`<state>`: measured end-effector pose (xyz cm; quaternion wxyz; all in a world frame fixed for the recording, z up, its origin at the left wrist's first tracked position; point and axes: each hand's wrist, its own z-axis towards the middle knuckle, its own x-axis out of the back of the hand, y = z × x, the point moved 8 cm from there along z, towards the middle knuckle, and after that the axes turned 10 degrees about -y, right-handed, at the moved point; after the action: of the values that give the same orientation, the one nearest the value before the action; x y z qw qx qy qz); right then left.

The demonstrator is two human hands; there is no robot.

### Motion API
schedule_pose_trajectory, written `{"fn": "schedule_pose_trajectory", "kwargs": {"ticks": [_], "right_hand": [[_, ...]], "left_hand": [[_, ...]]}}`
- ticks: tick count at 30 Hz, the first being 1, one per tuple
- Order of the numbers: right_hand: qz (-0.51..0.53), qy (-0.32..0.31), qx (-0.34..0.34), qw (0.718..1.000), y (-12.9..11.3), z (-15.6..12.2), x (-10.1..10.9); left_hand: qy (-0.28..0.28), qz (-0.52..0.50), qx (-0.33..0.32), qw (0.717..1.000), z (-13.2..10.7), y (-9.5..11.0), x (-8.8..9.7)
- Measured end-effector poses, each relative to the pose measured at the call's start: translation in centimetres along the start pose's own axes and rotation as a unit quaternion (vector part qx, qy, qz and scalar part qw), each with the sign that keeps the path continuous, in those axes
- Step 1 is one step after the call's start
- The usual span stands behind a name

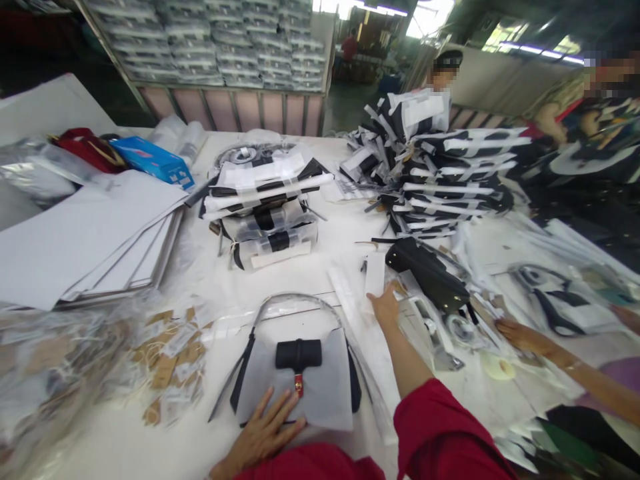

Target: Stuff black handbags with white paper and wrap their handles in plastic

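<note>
A black handbag [356,387] lies on the table before me, its front covered by a pale translucent sheet [320,400]. A black flap strap [299,353] with a red tab [299,385] lies over that sheet, and the wrapped handle arches above. My left hand [270,423] rests flat on the bag's lower front, fingers spread. Stretched forward to the right, my right hand [386,307] has its thumb and fingers at the lower end of a white paper strip [375,272] and appears to pinch it. Its fingertips are partly hidden. Close by is a dark rolled bag [427,277].
Wrapped bags [270,193] are stacked ahead, with a taller stack [450,180] at right. White boards [90,233] and a blue box [150,160] lie left, above brown tags [170,360]. A co-worker's hand [525,335] reaches in from the right near a tape roll [499,366].
</note>
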<state>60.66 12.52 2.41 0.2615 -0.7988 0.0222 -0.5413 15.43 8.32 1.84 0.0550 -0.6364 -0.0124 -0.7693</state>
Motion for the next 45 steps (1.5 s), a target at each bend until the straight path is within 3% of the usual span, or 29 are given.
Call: {"fn": "schedule_pose_trajectory", "kwargs": {"ticks": [3,5,7,11,14,16,21,26,30,35,38,41,45], "right_hand": [[0.025,0.057,0.114,0.991,-1.8,-2.4,1.7],[0.036,0.096,0.244,0.964,-3.8,-6.1,2.9],[0.031,0.081,0.371,0.925,-5.7,-11.3,2.9],[-0.029,-0.048,0.546,0.836,-7.2,-23.4,-0.2],[-0.129,-0.105,0.588,0.791,-6.0,-30.0,-3.7],[-0.186,-0.114,0.579,0.785,-4.6,-32.0,-5.8],[-0.235,-0.095,0.562,0.787,-2.8,-32.9,-7.9],[-0.218,-0.086,0.607,0.759,-2.4,-33.0,-6.7],[-0.212,-0.127,0.628,0.738,-2.3,-33.1,-6.2],[-0.208,-0.167,0.619,0.738,-3.1,-32.9,-5.7],[-0.201,-0.186,0.618,0.737,-3.4,-33.0,-5.5],[-0.2,-0.19,0.603,0.749,-3.6,-33.2,-5.9],[-0.224,-0.152,0.569,0.777,-3.7,-34.2,-7.7]], "left_hand": [[-0.022,-0.001,0.007,1.0,-0.1,-0.1,-0.2],[-0.027,-0.019,0.009,0.999,-0.1,-0.1,-0.3],[-0.032,-0.047,0.005,0.998,-0.1,0.1,-0.4],[-0.091,-0.107,0.013,0.99,-0.1,0.3,-0.9],[-0.121,-0.146,0.025,0.982,0.1,0.3,-0.6],[-0.128,-0.168,0.031,0.977,0.3,0.3,0.0],[-0.113,-0.176,0.018,0.978,0.6,0.3,1.9],[-0.118,-0.178,0.015,0.977,0.1,0.2,2.4],[-0.108,-0.177,0.007,0.978,-0.2,0.2,2.8],[-0.055,-0.178,-0.031,0.982,-0.4,0.3,5.3],[-0.051,-0.16,-0.048,0.985,0.4,0.3,6.6],[-0.074,-0.124,0.005,0.989,2.1,-0.7,6.1],[-0.085,-0.095,0.043,0.991,2.8,-1.5,2.8]]}}
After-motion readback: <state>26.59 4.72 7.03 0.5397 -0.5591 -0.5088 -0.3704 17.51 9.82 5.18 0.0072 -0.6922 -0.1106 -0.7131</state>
